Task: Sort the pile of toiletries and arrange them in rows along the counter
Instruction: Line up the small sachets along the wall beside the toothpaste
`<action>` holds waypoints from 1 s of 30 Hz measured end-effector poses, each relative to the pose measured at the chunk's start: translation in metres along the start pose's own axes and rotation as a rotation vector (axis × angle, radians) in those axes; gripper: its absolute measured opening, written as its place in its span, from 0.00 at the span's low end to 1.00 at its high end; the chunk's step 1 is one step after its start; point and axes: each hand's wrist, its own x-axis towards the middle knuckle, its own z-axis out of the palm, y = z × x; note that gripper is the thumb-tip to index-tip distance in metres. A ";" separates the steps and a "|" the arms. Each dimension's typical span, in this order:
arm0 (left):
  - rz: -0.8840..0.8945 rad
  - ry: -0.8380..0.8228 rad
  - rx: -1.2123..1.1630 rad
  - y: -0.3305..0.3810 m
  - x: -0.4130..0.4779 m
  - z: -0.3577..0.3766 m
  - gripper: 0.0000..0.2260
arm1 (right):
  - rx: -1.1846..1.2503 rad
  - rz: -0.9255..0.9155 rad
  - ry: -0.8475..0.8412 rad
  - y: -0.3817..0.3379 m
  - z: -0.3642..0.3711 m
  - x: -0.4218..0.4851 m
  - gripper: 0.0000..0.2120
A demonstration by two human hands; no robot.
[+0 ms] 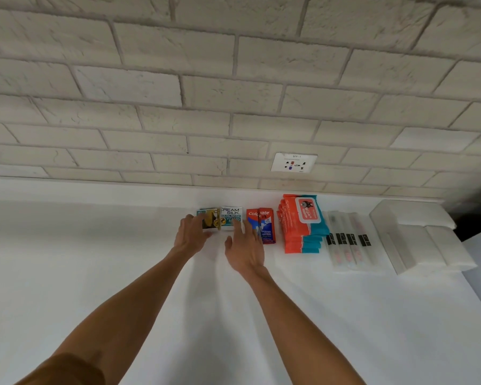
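Toiletries lie in a row near the back of the white counter (122, 273). From the left: gold and teal sachets (210, 218), white Cream Silk sachets (232, 215), red Colgate sachets (264, 225), a stack of orange and teal wipes packs (300, 223), several clear-wrapped toothbrushes (347, 240). My left hand (190, 236) rests its fingers on the gold and teal sachets. My right hand (243, 250) lies flat with spread fingers, its fingertips touching the lower edge of the Cream Silk and Colgate sachets.
A clear plastic box (392, 234) sits on folded white tissue packs (433, 251) at the right end of the row. A wall socket (294, 162) is set in the white brick wall above. The counter's right edge drops off beyond the tissues.
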 end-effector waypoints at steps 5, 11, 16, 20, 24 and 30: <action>0.007 -0.004 0.024 0.001 -0.001 0.003 0.21 | 0.033 0.059 -0.168 -0.003 -0.013 0.031 0.30; 0.011 -0.016 0.043 0.005 0.004 0.001 0.20 | 0.010 0.059 -0.224 -0.004 -0.009 0.047 0.28; 0.015 -0.028 0.037 0.006 0.010 0.001 0.20 | -0.014 0.056 -0.219 -0.006 -0.008 0.050 0.25; 0.035 -0.030 0.049 0.006 0.013 0.001 0.19 | -0.045 0.063 -0.212 -0.005 -0.005 0.049 0.25; 0.040 -0.038 0.074 0.010 0.013 0.000 0.19 | -0.071 0.059 -0.197 -0.007 -0.010 0.046 0.25; 0.041 -0.032 0.136 0.013 0.011 -0.009 0.23 | -0.073 0.005 -0.085 -0.015 -0.024 0.038 0.24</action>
